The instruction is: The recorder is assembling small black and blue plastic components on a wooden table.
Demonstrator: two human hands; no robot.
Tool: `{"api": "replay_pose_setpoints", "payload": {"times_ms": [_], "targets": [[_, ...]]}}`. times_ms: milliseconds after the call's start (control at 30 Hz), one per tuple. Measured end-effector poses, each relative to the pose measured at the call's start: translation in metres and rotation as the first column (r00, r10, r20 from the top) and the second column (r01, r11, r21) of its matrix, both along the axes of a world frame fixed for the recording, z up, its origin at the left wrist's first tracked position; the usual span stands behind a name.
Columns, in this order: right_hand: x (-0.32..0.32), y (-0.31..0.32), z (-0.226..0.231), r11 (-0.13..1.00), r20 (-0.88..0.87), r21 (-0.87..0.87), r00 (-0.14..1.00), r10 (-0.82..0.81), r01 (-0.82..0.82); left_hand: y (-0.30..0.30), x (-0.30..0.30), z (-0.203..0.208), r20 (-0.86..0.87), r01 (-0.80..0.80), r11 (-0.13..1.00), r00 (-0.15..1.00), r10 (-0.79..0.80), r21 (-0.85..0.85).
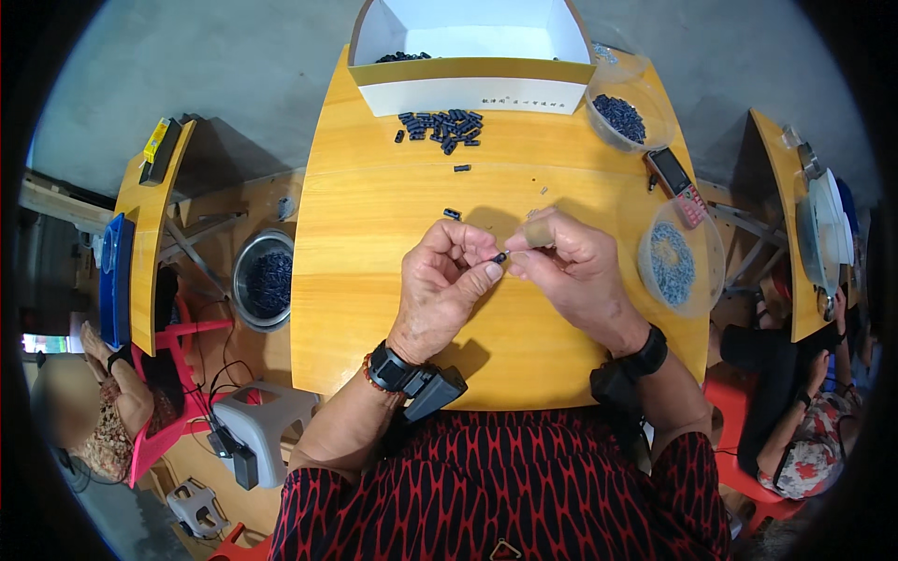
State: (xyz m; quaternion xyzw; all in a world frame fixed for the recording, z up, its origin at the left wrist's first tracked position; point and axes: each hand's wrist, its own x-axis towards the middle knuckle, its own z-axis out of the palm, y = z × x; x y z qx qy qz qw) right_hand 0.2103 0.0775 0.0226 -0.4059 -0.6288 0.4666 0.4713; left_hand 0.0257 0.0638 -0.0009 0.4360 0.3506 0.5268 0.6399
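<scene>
Over the middle of the wooden table [355,309], my two hands meet at the fingertips. My left hand [440,290] pinches a small black cylindrical piece [499,258] between thumb and fingers. My right hand [585,276] is closed in a pinch at that piece's end; what its fingertips hold is too small to make out. A tan wrap [537,234] covers one of its fingers. Just beyond my left fingers lies a loose black piece [453,214], with another [462,168] farther off. Behind them is a heap of similar black pieces [449,126].
A white and gold box [468,93] stands at the back. On the right are a bowl of dark pieces [619,120], a red phone [675,185] and a clear tub of small silvery parts [672,262]. A metal basin [239,299] stands left. People sit at both sides.
</scene>
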Motion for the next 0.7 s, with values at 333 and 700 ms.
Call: {"api": "replay_pose_setpoints", "payload": {"times_ms": [333,700], "targets": [[0.014,0.006,0.012,0.959,0.297,0.255,0.954,0.044,-0.124,-0.003,0.004,-0.002,-0.102,-0.035,0.995,0.994,0.045,0.098],[0.02,0.003,0.019,0.896,0.568,0.358,0.823,0.013,-0.261,-0.004,0.005,-0.005,-0.331,-0.006,0.972,0.94,0.087,0.237]]}}
